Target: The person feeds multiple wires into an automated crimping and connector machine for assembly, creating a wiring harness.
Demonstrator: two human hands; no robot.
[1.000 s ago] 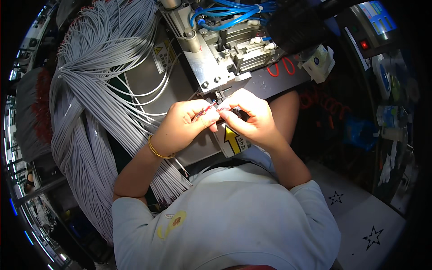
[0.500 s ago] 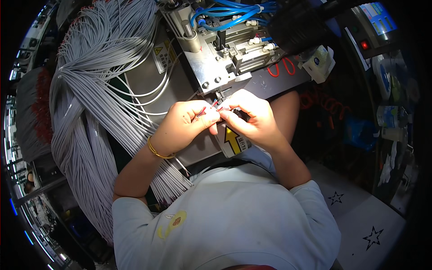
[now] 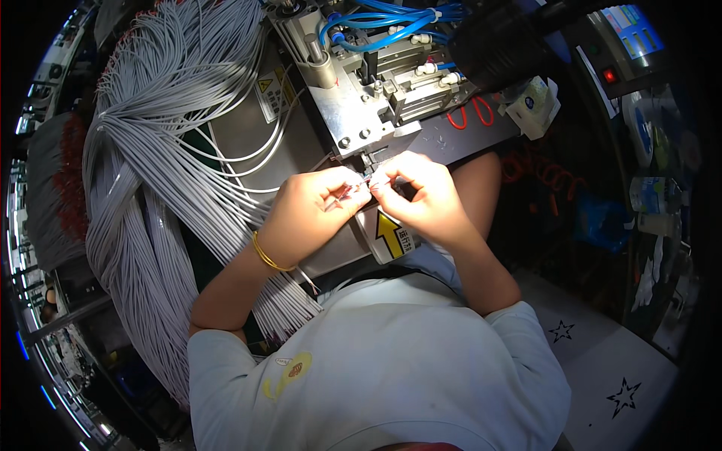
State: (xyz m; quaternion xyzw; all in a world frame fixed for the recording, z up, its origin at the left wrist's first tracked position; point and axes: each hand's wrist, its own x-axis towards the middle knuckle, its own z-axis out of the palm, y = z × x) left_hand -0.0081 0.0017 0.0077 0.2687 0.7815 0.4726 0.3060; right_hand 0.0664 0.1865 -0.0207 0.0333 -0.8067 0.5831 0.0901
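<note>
Both hands meet just in front of a metal bench machine (image 3: 357,113). My left hand (image 3: 312,207), with a yellow bracelet at its wrist, pinches thin red and dark wires (image 3: 348,193) between thumb and fingers. My right hand (image 3: 421,192) is closed in a pinch at the wire ends, its fingertips nearly touching the left ones. Whether it grips a wire or some small part there cannot be made out. Left of my left arm lies a large bundle of grey cables (image 3: 195,188), several of them curving toward the machine.
Blue air tubes (image 3: 391,26) run over the machine's top. A plate with a yellow arrow (image 3: 389,234) sits below my hands. A dark lamp head (image 3: 500,45) hangs at the upper right, near a white and yellow box (image 3: 532,107). Red coiled hoses (image 3: 541,173) hang at right.
The left hand has rolled slightly, and the wires in it now lie lower between the fingers. The right fingertips have shifted a little at the wire ends.
</note>
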